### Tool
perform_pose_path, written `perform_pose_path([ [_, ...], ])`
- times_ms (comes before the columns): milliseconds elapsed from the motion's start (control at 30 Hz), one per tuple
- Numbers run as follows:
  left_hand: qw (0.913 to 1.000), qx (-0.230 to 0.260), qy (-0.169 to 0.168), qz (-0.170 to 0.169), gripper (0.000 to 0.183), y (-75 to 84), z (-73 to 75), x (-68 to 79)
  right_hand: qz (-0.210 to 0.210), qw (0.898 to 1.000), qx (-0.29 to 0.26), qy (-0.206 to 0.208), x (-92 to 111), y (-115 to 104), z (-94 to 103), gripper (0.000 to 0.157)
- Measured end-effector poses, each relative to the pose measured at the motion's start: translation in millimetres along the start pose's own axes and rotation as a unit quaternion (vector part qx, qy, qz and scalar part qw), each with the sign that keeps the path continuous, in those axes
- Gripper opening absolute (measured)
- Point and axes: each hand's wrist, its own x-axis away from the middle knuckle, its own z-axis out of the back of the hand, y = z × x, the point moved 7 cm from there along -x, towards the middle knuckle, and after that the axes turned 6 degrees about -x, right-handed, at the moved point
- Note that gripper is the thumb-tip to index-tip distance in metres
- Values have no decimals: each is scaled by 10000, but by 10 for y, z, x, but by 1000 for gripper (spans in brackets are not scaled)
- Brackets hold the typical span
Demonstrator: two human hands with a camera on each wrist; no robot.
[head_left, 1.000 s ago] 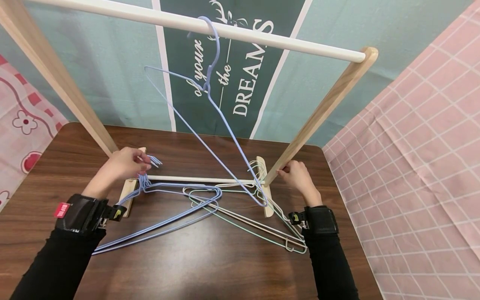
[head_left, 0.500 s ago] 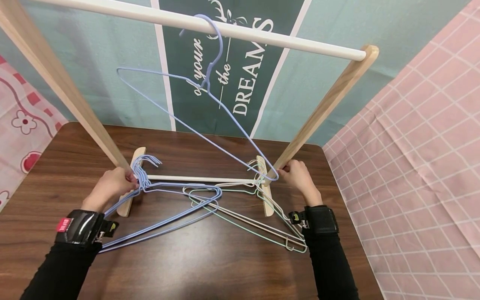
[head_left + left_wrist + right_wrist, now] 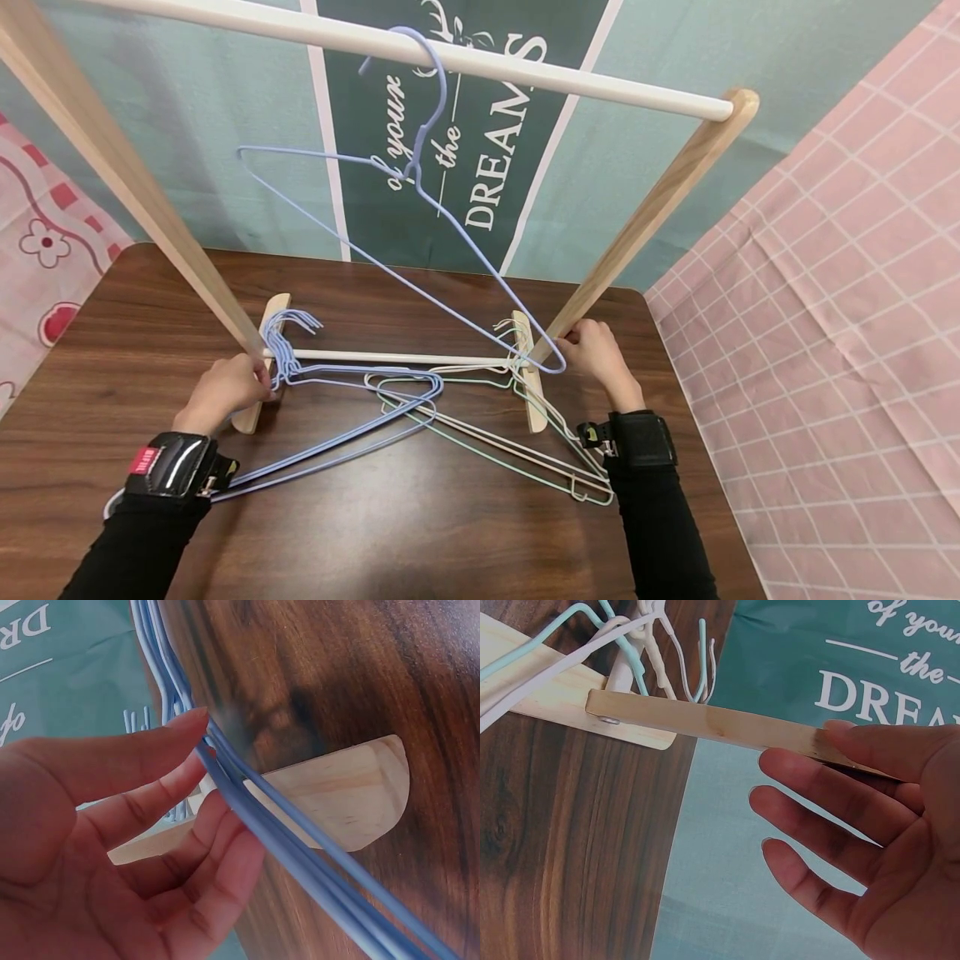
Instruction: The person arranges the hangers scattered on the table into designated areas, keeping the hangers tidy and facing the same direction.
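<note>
In the head view, my left hand (image 3: 227, 387) is at the left foot of the rack, beside the neck of a bunch of blue clothes hangers (image 3: 330, 454) lying on the table. The left wrist view shows thumb and fingertips pinching at the blue wires (image 3: 289, 847), with other fingers curled behind. My right hand (image 3: 596, 354) grips the lower part of the rack's right wooden post (image 3: 637, 225); the right wrist view shows the thumb on one side and the index finger on the other. One blue hanger (image 3: 465, 233) hangs at an angle from the white top rail (image 3: 525, 71).
Several cream and mint-green hangers (image 3: 487, 442) lie at the right, their hooks near the right foot (image 3: 534, 400). A white lower bar (image 3: 405, 358) joins both feet. The left post (image 3: 150, 192) rises beside my left hand. Behind stands a teal cloth (image 3: 675, 50).
My left hand has come down and left from above the blue hooks to the hanger necks. The hanging blue hanger has swung round on the rail. My right hand stays on the post.
</note>
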Motion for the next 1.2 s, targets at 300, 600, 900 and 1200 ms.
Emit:
perform_pose_path([
  [300, 10000, -8, -2, 48, 12, 11, 7, -6, 22, 10000, 20, -28, 12, -22, 11, 16],
  [600, 9999, -97, -126, -54, 12, 14, 24, -20, -90, 9999, -65, -121, 2, 1, -15, 18],
  [900, 9982, -279, -72, -535, 12, 68, 84, -28, -39, 9999, -83, -77, 6, -9, -4, 17],
  [1200, 9952, -301, -54, -932, 10, 113, 138, -18, -83, 9999, -65, -55, 9, -3, -6, 17],
])
